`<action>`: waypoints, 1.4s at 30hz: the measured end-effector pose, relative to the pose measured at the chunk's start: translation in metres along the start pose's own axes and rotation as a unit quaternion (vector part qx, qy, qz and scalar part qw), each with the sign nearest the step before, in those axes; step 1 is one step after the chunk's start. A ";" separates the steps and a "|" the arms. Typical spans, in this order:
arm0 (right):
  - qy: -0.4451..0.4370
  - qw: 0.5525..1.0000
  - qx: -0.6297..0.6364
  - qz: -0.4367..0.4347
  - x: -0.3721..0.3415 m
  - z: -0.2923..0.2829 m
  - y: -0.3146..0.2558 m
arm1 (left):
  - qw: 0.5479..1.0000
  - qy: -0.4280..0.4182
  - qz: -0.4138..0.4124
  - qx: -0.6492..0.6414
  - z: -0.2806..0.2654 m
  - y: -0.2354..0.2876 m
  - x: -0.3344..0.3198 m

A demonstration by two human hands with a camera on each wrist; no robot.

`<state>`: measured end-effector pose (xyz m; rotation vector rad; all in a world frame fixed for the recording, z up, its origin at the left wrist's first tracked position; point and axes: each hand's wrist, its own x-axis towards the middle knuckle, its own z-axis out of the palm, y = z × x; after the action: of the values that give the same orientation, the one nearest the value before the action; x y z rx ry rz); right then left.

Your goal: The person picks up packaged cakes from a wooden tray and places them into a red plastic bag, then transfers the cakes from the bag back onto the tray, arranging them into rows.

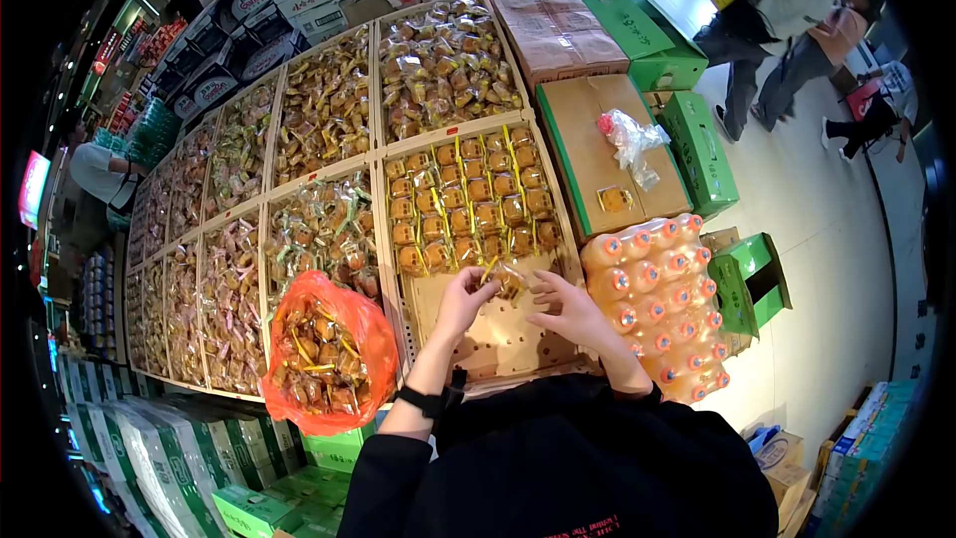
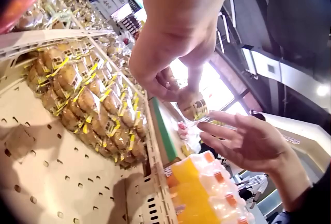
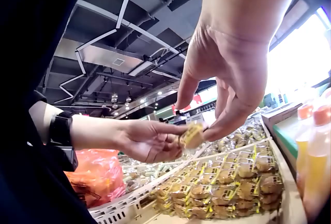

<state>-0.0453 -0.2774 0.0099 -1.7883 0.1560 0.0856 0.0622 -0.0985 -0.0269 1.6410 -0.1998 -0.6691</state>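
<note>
My left hand [image 1: 462, 303] pinches a small wrapped cake [image 2: 192, 105] between thumb and fingers, over the bare front part of a crate [image 1: 478, 334]. Its clear wrapper catches the light. My right hand [image 1: 573, 311] is spread loosely beside it, fingertips right at the wrapper in the right wrist view. Just beyond both hands, neat rows of the same wrapped cakes [image 1: 468, 194] with yellow strips are stacked in the crate's far part. Left of the crate, an orange-red plastic bag [image 1: 383, 339] stands open, full of wrapped cakes with yellow strips.
More compartments of wrapped snacks [image 1: 324, 105] stretch left and back. At the right stand shrink-wrapped orange drink bottles [image 1: 652, 304] and a brown carton [image 1: 607, 144] carrying crumpled plastic and one cake. Green boxes [image 1: 702, 154] line the aisle, where people [image 1: 787, 10] walk.
</note>
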 end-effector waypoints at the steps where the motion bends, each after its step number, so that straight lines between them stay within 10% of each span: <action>1: 0.010 1.000 0.008 0.022 -0.001 -0.005 0.003 | 1.000 0.030 0.006 0.007 -0.002 -0.018 0.017; 6: -0.015 0.996 0.087 0.010 -0.015 -0.013 0.022 | 0.987 0.123 0.007 0.105 -0.007 -0.082 0.093; 7: -0.036 0.985 0.169 0.007 -0.016 -0.016 0.005 | 0.952 0.161 0.147 0.214 -0.014 -0.121 0.117; 8: -0.054 0.984 0.164 0.038 -0.017 -0.020 0.005 | 0.974 0.133 0.012 0.180 -0.004 -0.066 0.099; 10: -0.069 0.991 0.106 0.041 -0.013 -0.020 0.033 | 0.930 0.173 0.146 0.290 -0.018 -0.127 0.133; 11: -0.065 0.994 0.075 0.045 -0.011 -0.019 0.043 | 0.965 0.135 0.006 0.227 -0.008 -0.073 0.113; 13: -0.081 0.994 0.048 0.048 -0.006 -0.020 0.057 | 0.924 0.117 0.039 0.362 -0.021 -0.103 0.130; 15: -0.070 0.996 0.058 0.026 -0.002 -0.021 0.047 | 0.879 0.060 -0.115 0.458 -0.007 -0.032 0.110; 19: -0.091 0.995 0.020 0.045 0.006 -0.019 0.051 | 0.869 0.120 0.008 0.480 -0.015 -0.042 0.108; 22: -0.112 0.992 0.014 0.048 0.011 -0.016 0.051 | 0.806 0.084 0.258 0.527 -0.019 -0.066 0.114; 42: -0.128 0.985 0.013 0.112 0.009 -0.020 0.035 | 0.719 0.036 0.182 0.670 -0.007 -0.088 0.117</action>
<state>-0.0421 -0.3047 -0.0211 -1.7105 0.1711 0.4713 0.1397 -0.1327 -0.1463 2.8707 -1.1296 -0.0331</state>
